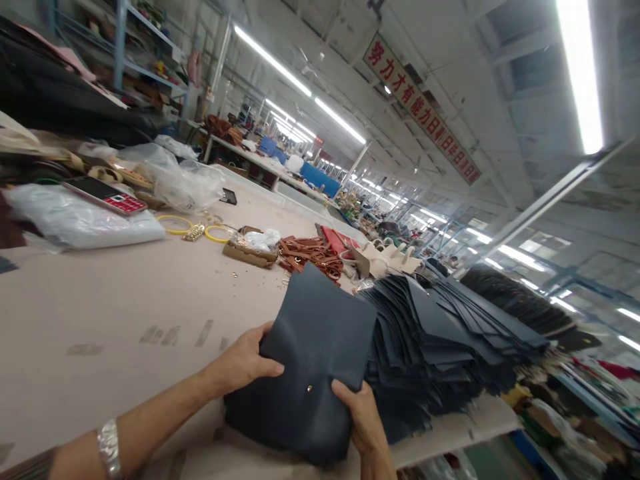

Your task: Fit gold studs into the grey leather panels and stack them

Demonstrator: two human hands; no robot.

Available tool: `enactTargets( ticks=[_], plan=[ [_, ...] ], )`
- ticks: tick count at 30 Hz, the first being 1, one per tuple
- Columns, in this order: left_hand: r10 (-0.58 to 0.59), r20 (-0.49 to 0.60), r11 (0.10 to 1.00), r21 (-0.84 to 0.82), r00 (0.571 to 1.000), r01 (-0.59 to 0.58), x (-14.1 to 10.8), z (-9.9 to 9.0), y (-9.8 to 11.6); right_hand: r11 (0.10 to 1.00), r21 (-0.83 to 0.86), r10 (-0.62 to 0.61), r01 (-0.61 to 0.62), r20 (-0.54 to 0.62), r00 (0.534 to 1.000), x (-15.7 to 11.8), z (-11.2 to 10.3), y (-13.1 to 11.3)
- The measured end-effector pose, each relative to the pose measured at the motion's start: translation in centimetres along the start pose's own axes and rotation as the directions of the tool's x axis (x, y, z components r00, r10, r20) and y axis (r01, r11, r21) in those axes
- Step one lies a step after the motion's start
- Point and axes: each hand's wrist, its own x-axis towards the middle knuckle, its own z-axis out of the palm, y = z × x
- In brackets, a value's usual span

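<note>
A dark blue-grey leather panel [315, 333] with a small gold stud [309, 388] near its lower middle is held up off the table, bent slightly. My left hand [245, 363] grips its left edge, thumb on the front face and fingers hidden behind. On the opposite side, my right hand [357, 407] pinches the lower right edge the same way. Whether it is one sheet or several together, I cannot tell. Right beside it lies a fanned stack of similar dark panels [420, 333].
On the pale table [125, 300] lie a cardboard box [250, 253] with white plastic, brown leather straps [310, 257], yellow rings [217, 233] and a red phone [107, 195] on a plastic-wrapped packet [85, 217]. Cream pieces [385, 259] stand behind the stack. The table's edge runs along the lower right.
</note>
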Motion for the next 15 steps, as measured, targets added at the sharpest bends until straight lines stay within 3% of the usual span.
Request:
enactTargets(
  ticks=[4, 7, 11, 15],
  plan=[
    [0.062, -0.034, 0.997, 0.053, 0.997, -0.06, -0.5, -0.3, 2.9, 0.97, 0.073, -0.226, 0.233, -0.095, 0.969, 0.3, 1.0, -1.9],
    [0.089, -0.086, 0.991, 0.111, 0.992, -0.079, -0.7, -0.9, 3.9, 0.933, 0.023, -0.357, 0.36, -0.081, 0.931, 0.8, 1.2, -2.9],
    [0.136, -0.164, 0.972, 0.215, 0.977, -0.099, -1.4, -2.0, 3.5, 0.905, -0.148, -0.398, 0.399, 0.042, 0.917, 1.3, 1.8, -1.9],
    [0.15, -0.189, 0.954, 0.284, 0.97, -0.092, -1.6, -2.7, 2.7, 0.893, -0.188, -0.397, 0.409, 0.096, 0.913, 2.0, 2.4, 0.3]
  ],
)
